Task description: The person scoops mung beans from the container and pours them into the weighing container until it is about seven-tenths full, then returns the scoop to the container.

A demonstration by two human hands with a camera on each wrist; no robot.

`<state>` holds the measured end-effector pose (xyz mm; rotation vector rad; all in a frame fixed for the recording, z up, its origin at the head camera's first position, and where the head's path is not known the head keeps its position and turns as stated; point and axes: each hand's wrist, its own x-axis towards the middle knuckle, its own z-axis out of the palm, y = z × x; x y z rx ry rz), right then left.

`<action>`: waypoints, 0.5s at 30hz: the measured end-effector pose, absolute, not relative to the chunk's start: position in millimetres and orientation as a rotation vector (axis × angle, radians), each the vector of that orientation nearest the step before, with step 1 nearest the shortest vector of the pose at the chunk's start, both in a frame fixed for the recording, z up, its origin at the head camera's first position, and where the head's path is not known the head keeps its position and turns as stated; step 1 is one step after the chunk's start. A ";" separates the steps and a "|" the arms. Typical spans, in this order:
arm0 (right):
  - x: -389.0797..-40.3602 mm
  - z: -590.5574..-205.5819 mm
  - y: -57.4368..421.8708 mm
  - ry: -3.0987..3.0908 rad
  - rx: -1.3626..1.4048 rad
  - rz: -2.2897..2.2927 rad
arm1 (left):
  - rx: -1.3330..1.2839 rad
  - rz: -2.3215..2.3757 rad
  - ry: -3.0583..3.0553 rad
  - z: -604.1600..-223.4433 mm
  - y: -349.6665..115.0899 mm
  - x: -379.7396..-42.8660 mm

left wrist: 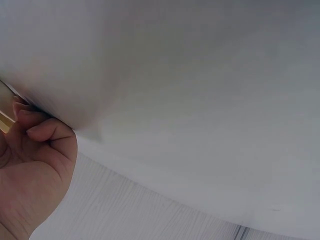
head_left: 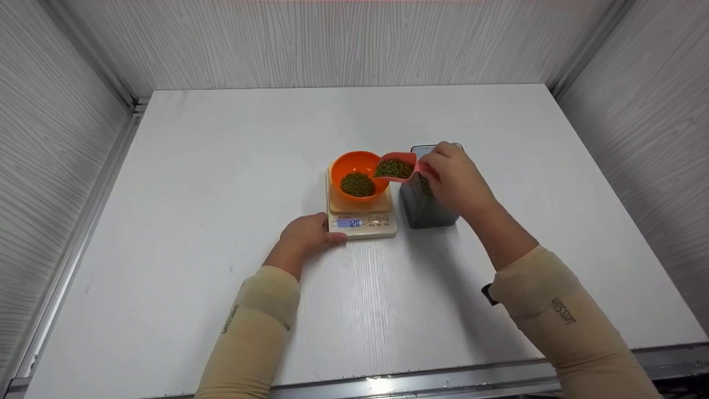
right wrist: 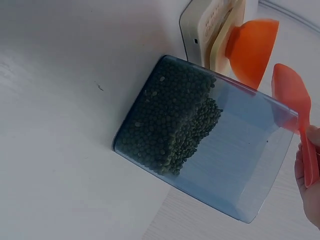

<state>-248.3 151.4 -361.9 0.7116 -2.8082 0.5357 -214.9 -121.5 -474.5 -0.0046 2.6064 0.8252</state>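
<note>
Nearest are beige sleeves (head_left: 249,332) with dark lettering. Beyond them the left hand (head_left: 307,231) holds the near left corner of a digital kitchen scale (head_left: 368,231), its grip closed between thumb and fingers. The off-white scale's lit display (head_left: 349,223) shows the digits 120. Just right of it on the white desk (head_left: 221,183) stands a tall, clear, bluish storage container (right wrist: 240,140), partly filled with green mung beans whose surface slopes. Above it the right hand (head_left: 451,172) has its grip pinched on the handle of a coral-red plastic scoop (right wrist: 291,87). The scoop is slightly translucent, heaped with the same small, dull green beans, its lip over the right side of a bowl (head_left: 348,162). That bowl, smooth, glossy orange and round, sits on the scale's platform, a mound of beans at its bottom. Farthest is a grey wood-grain panel (head_left: 354,44).
</note>
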 end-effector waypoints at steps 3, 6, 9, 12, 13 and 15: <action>-248.7 -360.2 149.2 -2.793 0.729 0.499 | -0.001 0.828 2.603 -473.9 -121.6 -214.7; -249.1 -359.2 146.5 -2.782 0.735 0.484 | 0.010 0.829 2.606 -475.2 -122.0 -214.7; -249.4 -358.8 144.5 -2.768 0.742 0.477 | 0.011 0.825 2.606 -476.5 -121.7 -215.5; -249.8 -358.7 142.4 -2.755 0.739 0.472 | 0.007 0.820 2.605 -476.9 -121.3 -216.0; -250.1 -358.8 141.6 -2.745 0.745 0.472 | 0.009 0.816 2.608 -476.6 -121.2 -216.3; -250.6 -359.2 140.2 -2.719 0.761 0.473 | 0.017 0.811 2.614 -475.5 -121.2 -216.3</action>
